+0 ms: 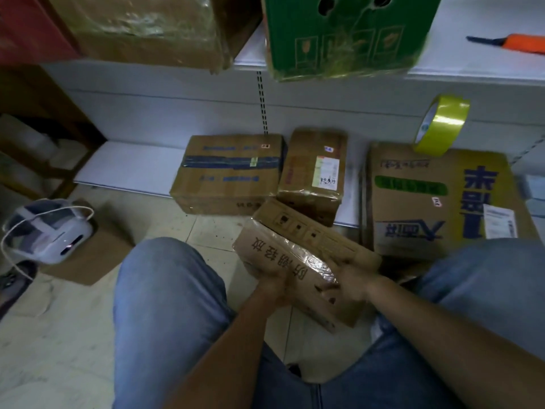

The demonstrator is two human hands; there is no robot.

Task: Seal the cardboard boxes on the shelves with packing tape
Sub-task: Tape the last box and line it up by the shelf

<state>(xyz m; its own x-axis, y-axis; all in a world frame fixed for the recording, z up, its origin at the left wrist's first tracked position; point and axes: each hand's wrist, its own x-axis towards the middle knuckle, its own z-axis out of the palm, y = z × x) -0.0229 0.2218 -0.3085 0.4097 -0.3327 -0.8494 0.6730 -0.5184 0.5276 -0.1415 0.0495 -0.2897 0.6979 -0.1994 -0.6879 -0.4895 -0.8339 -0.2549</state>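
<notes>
Between the person's knees at 6 o'clock, the left hand (272, 283) and right hand (349, 283) clasp a small cardboard box (298, 261) by its sides, seemingly light, stiff, its film-wrapped face likely slippery, so gripping the corners suits.

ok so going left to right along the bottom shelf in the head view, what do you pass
box with blue tape → small box with a white label → big flat box with blue print, with the yellow-green tape roll standing on its far edge
</notes>
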